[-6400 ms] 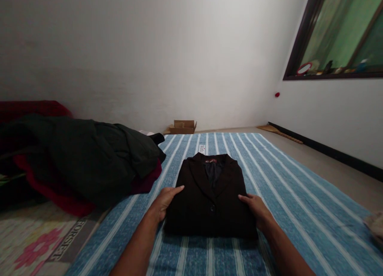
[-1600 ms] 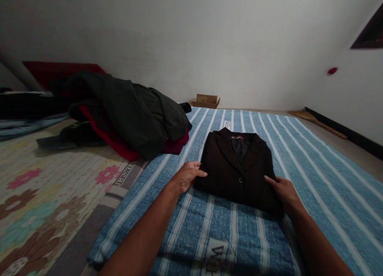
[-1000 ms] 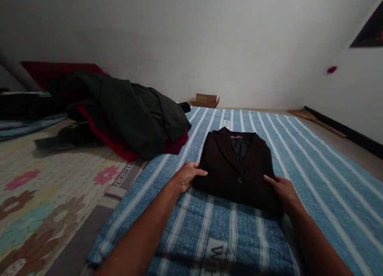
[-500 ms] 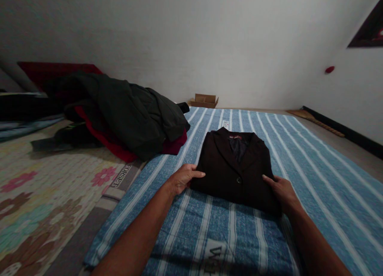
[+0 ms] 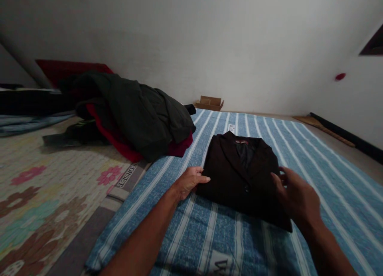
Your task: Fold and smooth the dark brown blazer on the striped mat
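Observation:
A dark brown blazer (image 5: 230, 180) lies folded into a neat rectangle on the blue striped bedspread, its collar pointing away from me and one button showing at the front. At its left edge, my left hand (image 5: 190, 183) grips the cloth, thumb on top and the other fingers partly hidden beneath. My right hand (image 5: 301, 194), a little blurred, has its thumb and forefinger curled at the blazer's right edge, pinching the cloth there. A small label shows inside the blazer's neck over a dark lining.
A heap of dark green and red clothes (image 5: 143, 116) lies to the left, partly over a flowered quilt (image 5: 72, 168). More folded clothes (image 5: 32, 108) are at the far left. An open cardboard box (image 5: 209, 103) stands by the back wall. The striped bedspread (image 5: 323, 180) extends to the right.
My right hand has lifted and shifted up the blazer's right edge, its fingers more curled. The blazer's near right corner now shows. My left hand keeps its grip; the view has shifted slightly.

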A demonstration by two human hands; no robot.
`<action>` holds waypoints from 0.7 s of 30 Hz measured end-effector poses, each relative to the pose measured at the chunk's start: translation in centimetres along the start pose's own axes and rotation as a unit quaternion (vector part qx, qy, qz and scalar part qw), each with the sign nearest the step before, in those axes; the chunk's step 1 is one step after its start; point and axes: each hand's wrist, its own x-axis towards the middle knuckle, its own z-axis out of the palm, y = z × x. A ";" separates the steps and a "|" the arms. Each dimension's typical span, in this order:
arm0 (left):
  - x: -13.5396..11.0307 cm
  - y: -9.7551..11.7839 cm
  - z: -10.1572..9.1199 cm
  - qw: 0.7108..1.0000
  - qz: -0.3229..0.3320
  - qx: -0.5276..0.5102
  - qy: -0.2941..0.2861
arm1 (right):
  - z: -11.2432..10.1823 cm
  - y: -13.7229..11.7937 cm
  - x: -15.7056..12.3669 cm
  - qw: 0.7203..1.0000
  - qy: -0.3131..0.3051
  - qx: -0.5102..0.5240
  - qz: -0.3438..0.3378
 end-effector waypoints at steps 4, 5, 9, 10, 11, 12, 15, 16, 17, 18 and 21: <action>-0.2 -0.4 -0.1 1.000 0.005 -0.006 0.011 | -0.3 -7.3 2.3 0.960 -0.056 0.055 -0.268; -0.2 -0.6 -0.1 1.000 0.006 -0.009 0.017 | 0.1 -9.2 3.3 0.939 -0.095 0.048 -0.327; -0.5 -0.9 -0.1 0.999 0.027 -0.011 0.044 | 2.8 -15.5 6.9 0.832 -0.277 -0.018 -0.480; -0.5 -1.0 -0.1 0.998 0.032 -0.003 0.054 | 3.3 -16.7 7.4 0.803 -0.324 -0.036 -0.500; -0.6 -1.0 -0.1 0.997 0.037 0.006 0.061 | 3.8 -17.8 7.9 0.771 -0.367 -0.055 -0.517; -0.6 -1.0 0.0 0.997 0.042 0.013 0.066 | 4.1 -18.7 8.2 0.740 -0.404 -0.074 -0.532; -0.7 -1.0 0.2 0.997 0.049 0.009 0.059 | 4.4 -20.7 8.5 0.671 -0.469 -0.123 -0.561; -0.7 -1.0 0.2 0.997 0.049 0.003 0.056 | 4.5 -21.2 8.6 0.658 -0.480 -0.133 -0.564; -0.8 -0.9 0.3 0.997 0.049 -0.001 0.052 | 4.7 -21.6 8.7 0.649 -0.492 -0.140 -0.563; -0.8 -0.9 0.4 0.997 0.052 -0.004 0.048 | 4.9 -22.0 8.8 0.638 -0.506 -0.149 -0.560; -0.8 -0.9 0.5 0.997 0.060 -0.007 0.048 | 6.1 -22.7 9.1 0.613 -0.552 -0.180 -0.537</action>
